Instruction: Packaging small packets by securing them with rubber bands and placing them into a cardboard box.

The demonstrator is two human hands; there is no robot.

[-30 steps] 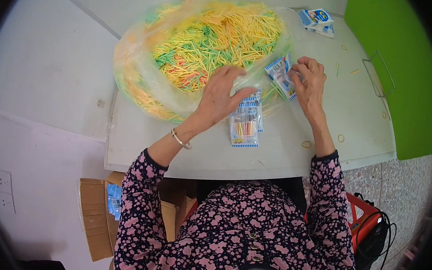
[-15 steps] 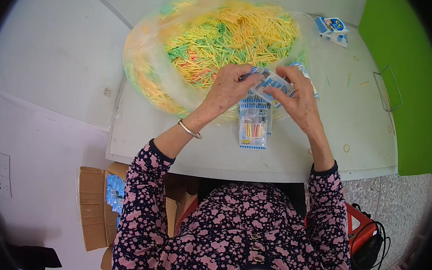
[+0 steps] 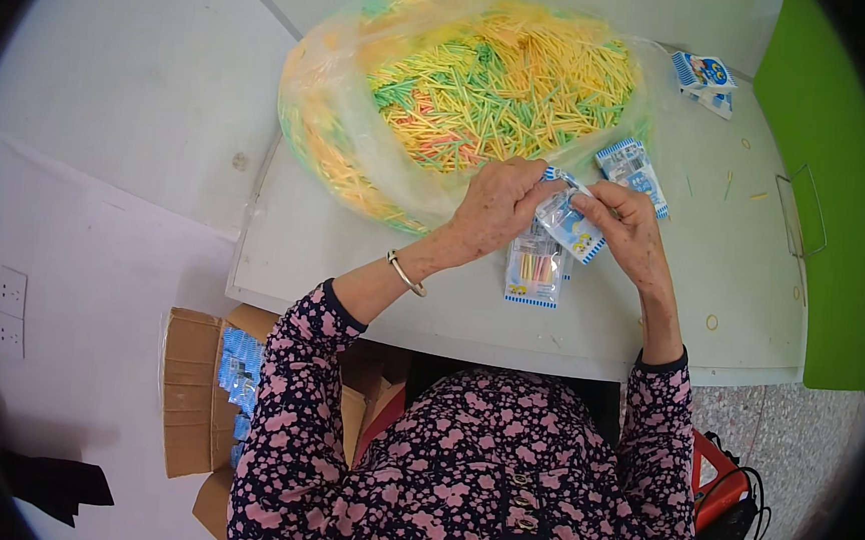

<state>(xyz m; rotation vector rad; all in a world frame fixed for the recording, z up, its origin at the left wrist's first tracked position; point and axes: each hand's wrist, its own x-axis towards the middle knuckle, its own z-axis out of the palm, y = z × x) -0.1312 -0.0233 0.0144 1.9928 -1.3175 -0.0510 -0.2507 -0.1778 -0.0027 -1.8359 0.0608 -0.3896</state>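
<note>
Head view. Large clear bag of coloured sticks on a table, used as landmark. Just off the bag's near right edge, both hands grip one blue-and-white packet: the left hand pinches its upper end, and the right hand closes thumb and fingers on its upper right edge. Half a second earlier the packet lies more sideways, with the right thumb and fingers spread about it; now it slants down toward the lower right. A second earlier the left hand is empty.

Counts: one bag; one held packet; at least two overlapping packets on the bag's near side, partly hidden by the held one; at least one packet beside the bag's right edge, now less covered by the right hand; two packets beyond its upper right; three loose sticks and at least three rubber bands to its right.
</note>
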